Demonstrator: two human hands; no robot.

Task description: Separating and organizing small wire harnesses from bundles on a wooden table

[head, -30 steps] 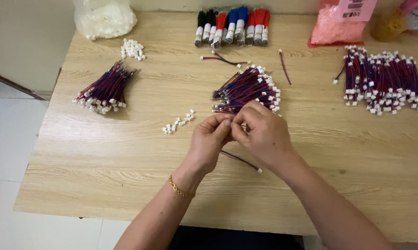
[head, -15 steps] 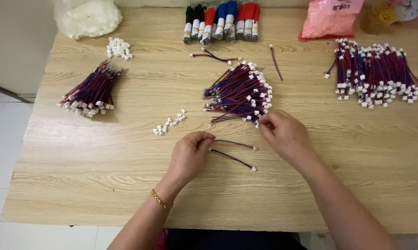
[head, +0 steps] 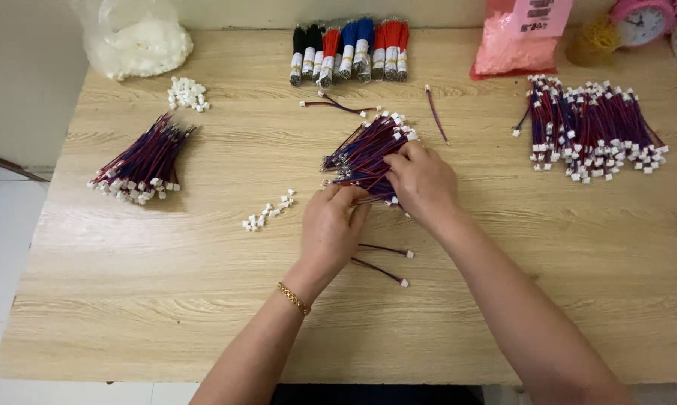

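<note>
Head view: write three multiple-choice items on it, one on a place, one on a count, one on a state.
1. Where does the right hand rest?
A. on the middle wire bundle
B. on the pink bag
C. on the clock

2. How many loose wires lie just beside the left hand, near its wrist?
A. none
B. two
C. six

3. How are the wires at the table's left side?
A. coiled in a ring
B. hung from a hook
C. gathered in one bundle

Answers: 1 A, its fingers lie on that pile; 2 B, the two loose wires show there; 3 C, the left bundle lies in one heap.
</note>
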